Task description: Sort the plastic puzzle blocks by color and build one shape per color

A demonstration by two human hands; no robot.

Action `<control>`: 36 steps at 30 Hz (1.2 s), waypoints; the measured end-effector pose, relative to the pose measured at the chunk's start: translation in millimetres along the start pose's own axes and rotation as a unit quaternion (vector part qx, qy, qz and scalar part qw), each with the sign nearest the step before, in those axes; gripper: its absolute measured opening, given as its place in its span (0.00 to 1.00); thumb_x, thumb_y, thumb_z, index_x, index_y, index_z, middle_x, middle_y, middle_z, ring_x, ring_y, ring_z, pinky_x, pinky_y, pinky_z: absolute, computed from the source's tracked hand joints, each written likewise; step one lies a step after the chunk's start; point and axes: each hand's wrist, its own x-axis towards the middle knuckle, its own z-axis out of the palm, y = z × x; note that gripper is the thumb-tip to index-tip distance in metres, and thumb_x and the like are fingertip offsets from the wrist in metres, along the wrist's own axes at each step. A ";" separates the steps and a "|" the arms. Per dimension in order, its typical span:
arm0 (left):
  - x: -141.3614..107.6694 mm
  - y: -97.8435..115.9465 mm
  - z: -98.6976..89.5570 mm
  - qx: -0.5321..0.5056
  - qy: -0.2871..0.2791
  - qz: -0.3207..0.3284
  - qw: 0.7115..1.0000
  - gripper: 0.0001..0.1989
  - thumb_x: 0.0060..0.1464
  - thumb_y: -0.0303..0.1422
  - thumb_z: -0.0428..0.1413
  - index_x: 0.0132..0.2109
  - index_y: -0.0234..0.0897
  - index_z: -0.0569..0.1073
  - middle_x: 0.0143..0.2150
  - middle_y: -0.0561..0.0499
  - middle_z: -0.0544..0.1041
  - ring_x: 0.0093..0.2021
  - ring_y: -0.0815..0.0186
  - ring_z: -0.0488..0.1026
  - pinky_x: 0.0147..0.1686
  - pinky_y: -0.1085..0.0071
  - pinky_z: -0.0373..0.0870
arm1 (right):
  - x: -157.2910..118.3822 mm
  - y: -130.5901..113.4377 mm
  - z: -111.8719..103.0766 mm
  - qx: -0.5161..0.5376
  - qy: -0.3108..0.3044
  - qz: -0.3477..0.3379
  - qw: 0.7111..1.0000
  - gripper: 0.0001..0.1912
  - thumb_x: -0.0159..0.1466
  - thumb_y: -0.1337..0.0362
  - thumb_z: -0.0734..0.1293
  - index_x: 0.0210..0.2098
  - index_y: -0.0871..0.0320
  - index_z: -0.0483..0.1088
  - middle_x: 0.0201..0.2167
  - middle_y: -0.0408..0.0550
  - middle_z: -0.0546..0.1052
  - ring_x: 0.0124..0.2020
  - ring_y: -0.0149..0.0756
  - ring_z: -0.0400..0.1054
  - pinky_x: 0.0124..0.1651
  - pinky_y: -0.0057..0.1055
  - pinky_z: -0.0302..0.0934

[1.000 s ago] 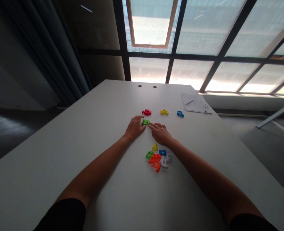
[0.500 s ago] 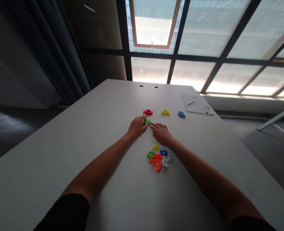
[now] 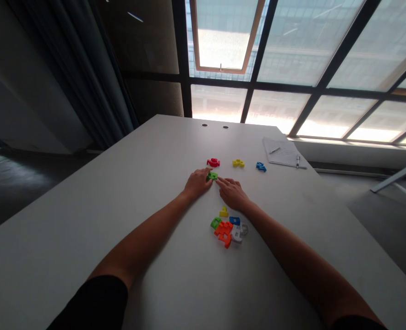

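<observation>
On the white table [image 3: 127, 183] a green piece [image 3: 213, 176] lies between my hands. My left hand [image 3: 198, 182] has its thumb and fingers round the left side of this piece. The fingers of my right hand [image 3: 233, 192] are stretched out, their tips at the lower right edge of the piece. Just beyond the green piece lies a red piece [image 3: 213, 162], with a yellow piece [image 3: 238, 163] and a blue piece [image 3: 261, 167] to its right. Nearer to me, between my forearms, is a small pile of orange pieces [image 3: 223, 228] with green, white, blue and yellow ones.
Sheets of paper [image 3: 282, 151] with two pens lie at the table's far right. Two round holes show near the far edge. Windows stand behind the table, and a dark curtain [image 3: 68, 68] hangs at the left.
The whole view has shifted slightly. My hands stay at the green piece, which seems turned a little; the other pieces have not moved on the table.
</observation>
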 end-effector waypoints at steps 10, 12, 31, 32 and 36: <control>0.0 2.7 -2.6 0.017 -0.003 -0.002 1.000 0.24 0.62 0.33 0.60 0.65 0.41 0.73 0.57 0.42 0.82 0.57 0.51 0.77 0.58 0.57 0.72 | 0.3 -1.0 -0.6 0.009 0.004 -0.008 1.000 0.30 0.76 0.63 0.55 0.75 0.56 0.60 0.76 0.52 0.62 0.73 0.49 0.54 0.71 0.51 0.50; 0.5 3.3 -3.1 0.019 -0.003 -0.002 1.000 0.24 0.62 0.33 0.60 0.65 0.41 0.73 0.57 0.43 0.82 0.57 0.51 0.77 0.58 0.57 0.72 | 0.5 -0.9 -0.1 0.010 0.007 -0.009 1.000 0.30 0.76 0.63 0.54 0.75 0.57 0.60 0.76 0.51 0.62 0.73 0.50 0.55 0.71 0.52 0.50; -31.8 9.9 -24.2 0.010 -0.014 0.014 1.000 0.12 0.66 0.36 0.54 0.54 0.43 0.77 0.44 0.48 0.82 0.42 0.59 0.80 0.42 0.66 0.73 | -30.6 8.7 -1.9 0.202 0.121 -0.072 0.969 0.21 0.71 0.70 0.59 0.53 0.52 0.81 0.53 0.52 0.83 0.57 0.42 0.75 0.64 0.44 0.66; -39.1 10.9 -27.8 0.019 -0.044 0.021 0.999 0.11 0.67 0.37 0.54 0.51 0.44 0.78 0.40 0.49 0.82 0.38 0.60 0.79 0.39 0.67 0.72 | -40.5 9.9 -3.7 0.221 0.117 -0.090 0.964 0.20 0.72 0.69 0.59 0.50 0.52 0.82 0.51 0.52 0.84 0.55 0.42 0.75 0.63 0.44 0.67; -62.5 11.1 -38.9 0.032 -0.115 0.046 0.992 0.11 0.67 0.40 0.53 0.45 0.46 0.79 0.32 0.53 0.81 0.30 0.62 0.77 0.33 0.68 0.67 | -74.2 14.5 -10.5 0.222 0.055 -0.155 0.961 0.20 0.74 0.67 0.59 0.52 0.50 0.83 0.55 0.51 0.83 0.58 0.43 0.74 0.64 0.46 0.66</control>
